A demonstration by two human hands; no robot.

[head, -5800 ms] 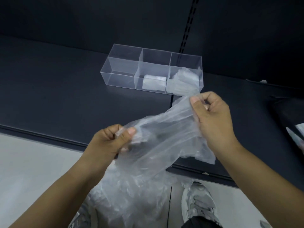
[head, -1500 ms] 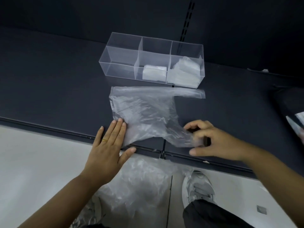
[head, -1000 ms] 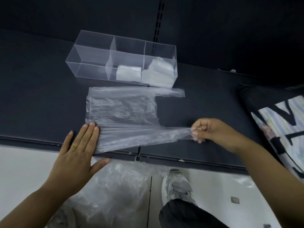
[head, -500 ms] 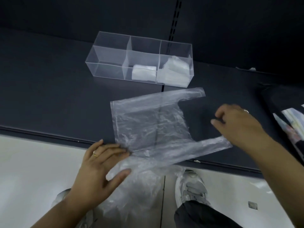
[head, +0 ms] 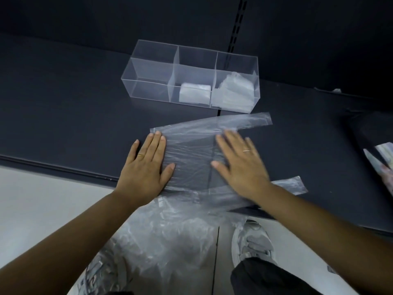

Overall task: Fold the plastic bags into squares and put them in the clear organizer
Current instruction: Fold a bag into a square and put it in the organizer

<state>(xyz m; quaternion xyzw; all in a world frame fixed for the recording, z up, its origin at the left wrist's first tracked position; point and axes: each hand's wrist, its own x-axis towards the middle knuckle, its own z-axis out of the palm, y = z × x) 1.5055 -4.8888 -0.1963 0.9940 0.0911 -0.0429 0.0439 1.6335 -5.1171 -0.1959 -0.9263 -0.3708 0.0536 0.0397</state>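
The dark shelf (head: pixel 63 116) is cut off at both sides. Below its edge, a heap of loose plastic bags (head: pixel 170 241) partly veils a grey sneaker (head: pixel 253 241). One clear plastic bag (head: pixel 191 167) lies flat just before the clear organizer (head: pixel 148 67). The left hand (head: pixel 146 167) and the blurred right hand (head: pixel 240 165) press it with straight fingers, gripping nothing. Folded bags (head: pixel 194 93) fill the middle and right compartments.
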